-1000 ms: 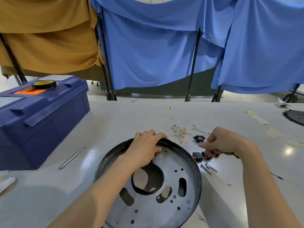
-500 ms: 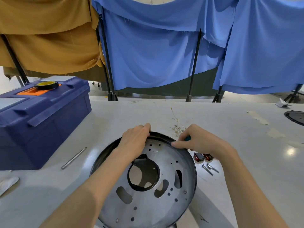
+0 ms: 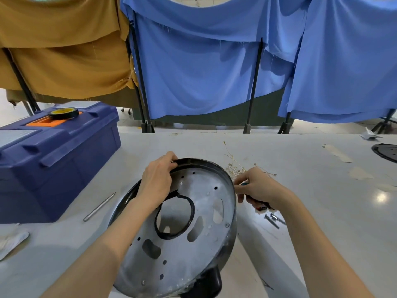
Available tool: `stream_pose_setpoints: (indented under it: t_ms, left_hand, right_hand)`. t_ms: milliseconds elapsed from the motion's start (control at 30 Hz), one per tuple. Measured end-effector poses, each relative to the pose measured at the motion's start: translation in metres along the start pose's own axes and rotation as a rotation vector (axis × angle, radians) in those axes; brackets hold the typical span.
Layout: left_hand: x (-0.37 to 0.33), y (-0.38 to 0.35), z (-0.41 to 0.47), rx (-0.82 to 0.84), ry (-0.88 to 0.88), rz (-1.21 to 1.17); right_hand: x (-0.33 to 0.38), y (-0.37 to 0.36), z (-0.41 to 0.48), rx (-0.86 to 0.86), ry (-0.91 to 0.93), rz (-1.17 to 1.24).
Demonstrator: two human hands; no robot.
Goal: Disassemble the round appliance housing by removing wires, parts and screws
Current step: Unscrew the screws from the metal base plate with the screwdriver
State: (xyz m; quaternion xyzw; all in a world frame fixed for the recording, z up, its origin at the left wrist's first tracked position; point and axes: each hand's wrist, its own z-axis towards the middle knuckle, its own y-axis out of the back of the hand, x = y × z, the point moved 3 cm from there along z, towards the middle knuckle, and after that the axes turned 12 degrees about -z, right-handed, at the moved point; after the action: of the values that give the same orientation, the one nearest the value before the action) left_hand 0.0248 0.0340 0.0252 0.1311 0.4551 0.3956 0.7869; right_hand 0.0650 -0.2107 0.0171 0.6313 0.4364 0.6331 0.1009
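Housing point(image 3: 206, 190) now tipped up, likely for remaining screws
Left hand point(image 3: 156, 181) grips far rim; right hand point(image 3: 257, 188) clutches a tool point(image 3: 245, 183).

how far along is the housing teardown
Done: loose wires and screws lie on the table. In hand: the left hand grips the tilted housing rim; the right hand holds a tool. Left: at least one seated screw sits in it.

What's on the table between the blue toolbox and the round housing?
In the head view, a thin metal rod lies on the table between the toolbox and the housing.
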Motion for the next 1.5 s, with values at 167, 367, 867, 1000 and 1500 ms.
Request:
stream_pose_setpoints:
  t_ms: [167,367,867,1000,1500]
  left_hand:
    - [0.002,0.010,-0.002,-0.085,0.006,-0.073]
    - [0.000,0.009,-0.003,-0.096,0.004,-0.117]
    - [-0.026,-0.020,-0.012,0.093,-0.160,0.094]
    - [-0.028,-0.027,-0.014,0.143,-0.206,0.145]
    - [-0.035,-0.030,-0.017,0.160,-0.233,0.287]
  right_hand:
    - [-0.006,-0.004,0.006,0.026,-0.014,-0.054]
    - [-0.005,-0.011,0.011,0.059,0.034,-0.078]
    - [0.033,0.049,-0.023,-0.871,0.376,0.791]
    - [0.051,0.050,-0.037,-1.015,0.548,0.785]
    - [0.069,0.001,-0.024,-0.848,0.602,0.435]
